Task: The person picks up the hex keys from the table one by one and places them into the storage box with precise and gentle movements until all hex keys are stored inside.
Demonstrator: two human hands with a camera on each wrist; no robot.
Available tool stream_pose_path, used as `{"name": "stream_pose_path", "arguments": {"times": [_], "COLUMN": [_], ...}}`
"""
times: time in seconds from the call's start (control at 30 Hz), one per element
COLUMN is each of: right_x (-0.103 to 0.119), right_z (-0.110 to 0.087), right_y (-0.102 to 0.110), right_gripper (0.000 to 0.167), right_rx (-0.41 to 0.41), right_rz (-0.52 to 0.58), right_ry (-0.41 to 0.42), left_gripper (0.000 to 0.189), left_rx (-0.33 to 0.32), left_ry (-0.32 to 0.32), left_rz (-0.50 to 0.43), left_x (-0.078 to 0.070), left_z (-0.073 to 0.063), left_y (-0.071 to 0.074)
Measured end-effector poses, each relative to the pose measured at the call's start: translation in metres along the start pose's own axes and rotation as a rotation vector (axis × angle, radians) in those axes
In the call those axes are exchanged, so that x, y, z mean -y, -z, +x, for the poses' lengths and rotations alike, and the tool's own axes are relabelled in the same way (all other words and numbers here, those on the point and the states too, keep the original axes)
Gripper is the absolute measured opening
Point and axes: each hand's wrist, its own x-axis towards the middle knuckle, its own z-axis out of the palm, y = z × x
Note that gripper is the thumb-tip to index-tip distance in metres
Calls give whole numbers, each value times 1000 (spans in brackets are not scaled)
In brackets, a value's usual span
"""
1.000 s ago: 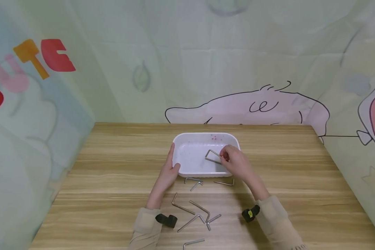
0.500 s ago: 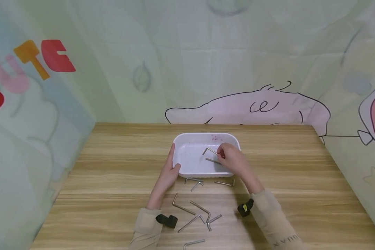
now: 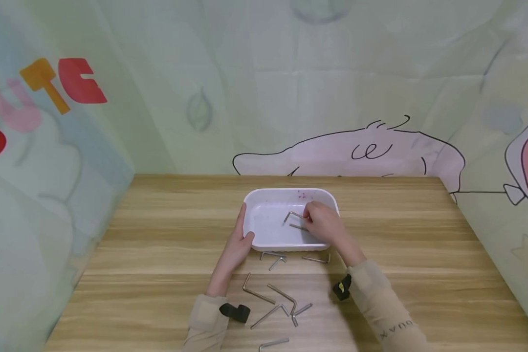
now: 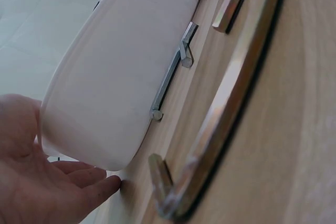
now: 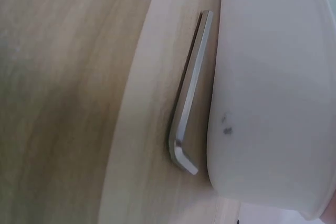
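My left hand (image 3: 235, 247) grips the left end of a white tray (image 3: 264, 227), its thumb at the front rim and its fingers along the outer wall. Inside the tray, my right hand (image 3: 327, 223) pinches a bent Allen key (image 3: 294, 213), whose short arm points toward the front left. Just below it a second metal rod (image 3: 297, 227) shows on the tray floor, its right end hidden by the hand. In the left wrist view the left fingers (image 4: 86, 182) lie under the tray's end (image 4: 113, 77). The tray wall hides most of the right hand in the right wrist view.
Before the tray's front wall lie a few Allen keys, one (image 3: 273, 253) toward the left and one (image 3: 317, 259) toward the right. Several more, such as a brassy one (image 3: 258, 295) and a silver one (image 3: 275, 341), are spread nearer on the wooden table (image 3: 171, 234).
My right hand has shifted slightly left and tilted the Allen key, its short arm now lower over the tray floor. The left hand and tray stay in place.
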Motion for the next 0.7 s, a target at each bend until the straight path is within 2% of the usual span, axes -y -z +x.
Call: {"name": "stream_pose_path", "arguments": {"times": [0.33,0.7], "right_x": [-2,-2], "right_z": [2,3], "right_y": [-6,-7], "right_gripper": [5,4], "right_rx": [8,1], "right_rz": [-42,-133], "right_ry": [53,71], "left_gripper": [78,77], "left_rx": [-1,-1], "left_ry": [15,-28], "left_rz": [8,19], "left_x": [1,1], "left_z": [-3,0], "left_y": [0,-1]}}
